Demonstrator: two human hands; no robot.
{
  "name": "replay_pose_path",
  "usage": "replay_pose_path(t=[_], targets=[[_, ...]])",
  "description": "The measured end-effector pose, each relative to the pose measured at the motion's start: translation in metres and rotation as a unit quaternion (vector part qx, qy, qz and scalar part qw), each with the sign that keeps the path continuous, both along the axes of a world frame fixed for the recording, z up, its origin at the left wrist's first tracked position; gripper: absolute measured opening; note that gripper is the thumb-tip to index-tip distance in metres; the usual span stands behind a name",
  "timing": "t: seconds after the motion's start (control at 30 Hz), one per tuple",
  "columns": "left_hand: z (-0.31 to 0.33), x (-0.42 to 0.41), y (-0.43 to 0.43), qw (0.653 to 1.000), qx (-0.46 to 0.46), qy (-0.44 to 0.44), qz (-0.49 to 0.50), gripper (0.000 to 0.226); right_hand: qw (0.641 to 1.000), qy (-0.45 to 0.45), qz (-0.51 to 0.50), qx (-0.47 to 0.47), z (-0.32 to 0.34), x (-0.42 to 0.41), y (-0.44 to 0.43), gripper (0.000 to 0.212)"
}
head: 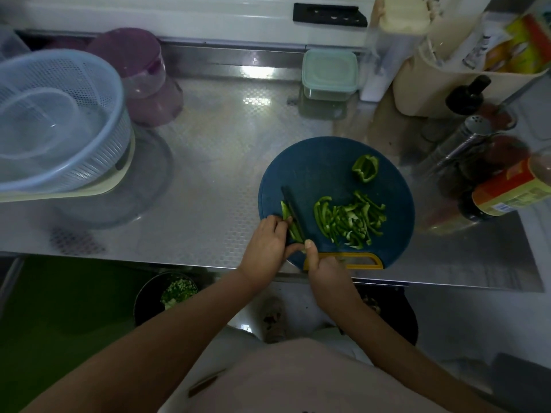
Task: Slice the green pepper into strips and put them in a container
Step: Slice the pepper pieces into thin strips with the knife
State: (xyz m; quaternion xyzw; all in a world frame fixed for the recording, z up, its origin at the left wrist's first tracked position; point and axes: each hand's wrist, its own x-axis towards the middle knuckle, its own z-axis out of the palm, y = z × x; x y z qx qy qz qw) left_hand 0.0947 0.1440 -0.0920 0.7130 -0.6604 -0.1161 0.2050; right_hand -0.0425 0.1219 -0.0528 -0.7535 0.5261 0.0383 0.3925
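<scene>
a round blue board (pixel 328 162) lies on the steel counter (pixel 208 162), right of centre, its yellow handle (pixel 357 262) at the near edge. on the board's near right is a loose heap of thin, glossy green strips (pixel 350 220). a hollow, uncut pepper chunk (pixel 365 167) sits far right. the left hand (pixel 267 248) pins a narrow pepper piece (pixel 290 225) at the board's left. the right hand (pixel 323 271) grips a dark knife (pixel 293 214), blade along that piece.

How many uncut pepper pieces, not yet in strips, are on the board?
2: one chunk at the board's far right, and one piece under the knife at the left hand. Strips may hide more.
</scene>
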Motion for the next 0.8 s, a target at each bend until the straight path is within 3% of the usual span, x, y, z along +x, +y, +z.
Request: replay_pose_path(t=[0.1,0.27,0.37,0.53,0.6,0.63,0.73,0.77,0.8], targets=[[0.002,-0.001,0.001,1.000,0.015,0.014,0.012,0.056,0.992,0.027,0.039,-0.116,-0.017,-0.005,0.004,0.087],[0.003,-0.005,0.003,0.998,0.022,0.036,0.035,0.054,0.969,0.067,0.134,-0.194,-0.019,-0.009,0.008,0.100],[0.002,-0.008,0.003,0.998,0.025,0.043,0.050,0.055,0.952,0.067,0.163,-0.250,-0.016,-0.017,0.001,0.092],[0.002,-0.012,0.002,0.993,0.028,0.073,0.084,0.049,0.941,0.150,0.193,-0.235,0.006,-0.010,-0.002,0.083],[0.003,-0.013,0.001,0.991,0.027,0.094,0.094,0.056,0.969,0.100,0.142,-0.175,0.010,-0.014,-0.007,0.055],[0.004,-0.013,0.000,0.989,0.028,0.105,0.100,0.059,0.985,0.082,0.107,-0.106,0.008,-0.016,-0.012,0.051],[0.008,-0.012,0.000,0.986,0.033,0.126,0.107,0.063,0.996,0.078,0.038,-0.037,0.004,-0.021,-0.017,0.061],[0.008,-0.012,0.000,0.986,0.033,0.125,0.105,0.063,0.998,0.068,0.002,0.007,0.011,-0.020,-0.017,0.056],[0.009,-0.012,0.000,0.987,0.033,0.120,0.102,0.062,0.998,0.063,0.029,-0.006,0.006,-0.020,-0.015,0.048]])
